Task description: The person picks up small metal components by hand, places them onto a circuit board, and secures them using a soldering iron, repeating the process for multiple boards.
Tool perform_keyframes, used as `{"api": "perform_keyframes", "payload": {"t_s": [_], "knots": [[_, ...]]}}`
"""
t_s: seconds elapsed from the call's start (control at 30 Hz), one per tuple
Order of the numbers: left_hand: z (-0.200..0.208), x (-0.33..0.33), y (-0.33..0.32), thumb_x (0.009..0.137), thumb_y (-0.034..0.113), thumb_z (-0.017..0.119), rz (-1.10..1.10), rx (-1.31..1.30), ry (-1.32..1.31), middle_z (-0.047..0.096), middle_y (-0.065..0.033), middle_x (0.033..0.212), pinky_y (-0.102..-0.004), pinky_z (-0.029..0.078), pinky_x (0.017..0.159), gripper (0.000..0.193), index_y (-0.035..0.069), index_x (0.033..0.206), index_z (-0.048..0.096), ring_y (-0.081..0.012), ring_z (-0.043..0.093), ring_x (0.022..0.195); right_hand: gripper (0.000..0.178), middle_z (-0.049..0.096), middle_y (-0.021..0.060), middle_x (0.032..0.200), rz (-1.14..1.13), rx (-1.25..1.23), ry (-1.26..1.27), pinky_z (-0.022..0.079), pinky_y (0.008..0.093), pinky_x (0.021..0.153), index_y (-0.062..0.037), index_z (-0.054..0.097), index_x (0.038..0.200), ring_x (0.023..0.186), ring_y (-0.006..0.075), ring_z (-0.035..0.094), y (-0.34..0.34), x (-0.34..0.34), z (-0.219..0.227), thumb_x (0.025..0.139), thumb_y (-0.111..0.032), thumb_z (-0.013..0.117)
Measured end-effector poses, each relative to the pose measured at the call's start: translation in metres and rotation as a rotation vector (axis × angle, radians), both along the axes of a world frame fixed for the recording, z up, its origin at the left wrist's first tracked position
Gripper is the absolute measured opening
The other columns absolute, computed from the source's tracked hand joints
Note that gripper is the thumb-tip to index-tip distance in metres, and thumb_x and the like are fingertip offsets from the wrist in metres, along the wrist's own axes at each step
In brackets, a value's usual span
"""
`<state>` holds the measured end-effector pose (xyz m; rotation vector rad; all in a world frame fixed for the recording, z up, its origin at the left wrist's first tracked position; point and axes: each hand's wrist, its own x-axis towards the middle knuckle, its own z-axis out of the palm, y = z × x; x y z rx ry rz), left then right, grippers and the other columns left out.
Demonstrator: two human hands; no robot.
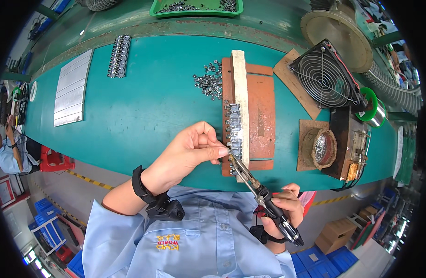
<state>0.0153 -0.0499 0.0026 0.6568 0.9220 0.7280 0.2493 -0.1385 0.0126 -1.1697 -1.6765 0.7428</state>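
Observation:
A soldering iron (pixel 271 204) with a black handle is gripped in my right hand (pixel 287 207). Its metal tip slants up and left to a strip of small circuit boards (pixel 234 124), at the strip's near part. My left hand (pixel 190 147) has thumb and forefinger pinched at the strip's left edge, right beside the iron's tip. Whatever sits between those fingertips is too small to make out. The strip rests along a pale bar (pixel 239 76) on an orange-brown block (pixel 261 116). Left of the block's far end lies a pile of small metal parts (pixel 209 83).
To the right stand a black fan (pixel 323 76), a green solder spool (pixel 371 107), a round pot (pixel 320 149) on a board and a dark metal box (pixel 345 160). Another board strip (pixel 119 56) and a silver plate (pixel 74 88) lie left. A green tray (pixel 197 13) sits beyond the mat.

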Motion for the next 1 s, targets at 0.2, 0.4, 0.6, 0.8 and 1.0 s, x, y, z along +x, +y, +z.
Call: {"api": "perform_keyframes", "payload": {"t_s": [0.2, 0.4, 0.6, 0.8, 1.0], "knots": [[0.002, 0.001, 0.0, 0.08, 0.006, 0.061, 0.0, -0.01, 0.01, 0.058, -0.0022, 0.077, -0.0209, 0.044, 0.065, 0.017, 0.008, 0.082, 0.044, -0.0077, 0.054, 0.071, 0.041, 0.059, 0.0096, 0.072, 0.011, 0.019, 0.041, 0.038, 0.035, 0.07, -0.005, 0.052, 0.093, 0.063, 0.0211, 0.057, -0.003, 0.002, -0.005, 0.065, -0.026, 0.073], [0.001, 0.0, -0.001, 0.081, 0.006, 0.061, -0.016, 0.0, 0.011, 0.059, -0.0025, 0.078, -0.0211, 0.044, 0.065, 0.017, 0.008, 0.081, 0.045, -0.0077, 0.054, 0.072, 0.042, 0.051, 0.0136, 0.094, -0.164, -0.044, 0.32, 0.044, 0.0344, 0.07, -0.0048, 0.046, 0.104, 0.075, 0.0244, 0.059, -0.005, -0.013, -0.02, 0.072, -0.015, 0.07], [0.006, -0.001, -0.001, 0.082, 0.007, 0.06, -0.033, 0.014, 0.019, 0.059, -0.0037, 0.081, -0.0219, 0.044, 0.066, 0.014, 0.006, 0.087, 0.047, -0.008, 0.054, 0.072, 0.042, 0.04, 0.0156, 0.109, -0.098, -0.074, 0.395, 0.05, 0.035, 0.078, -0.0042, 0.043, 0.11, 0.091, 0.0285, 0.06, 0.009, -0.039, -0.03, 0.074, 0.005, 0.063], [0.012, -0.022, 0.013, 0.078, 0.004, 0.061, -0.028, 0.367, 0.446, 0.058, -0.0053, 0.079, -0.0239, 0.044, 0.061, 0.013, 0.003, 0.088, 0.053, -0.0113, 0.054, 0.067, 0.044, 0.039, 0.0156, 0.109, -0.111, -0.054, 0.296, 0.051, 0.0357, 0.079, -0.004, 0.043, 0.112, 0.093, 0.0297, 0.059, 0.009, -0.038, -0.035, 0.074, 0.004, 0.063], [0.012, -0.025, 0.053, 0.07, 0.0, 0.063, -0.088, 1.018, 0.996, 0.053, -0.0077, 0.076, -0.0291, 0.043, 0.055, 0.016, 0.003, 0.084, 0.056, -0.0193, 0.053, 0.064, 0.044, 0.039, 0.0155, 0.108, -0.104, -0.074, 0.302, 0.052, 0.0351, 0.076, -0.004, 0.043, 0.112, 0.089, 0.0287, 0.061, 0.007, -0.039, -0.035, 0.075, 0.003, 0.064]]}}
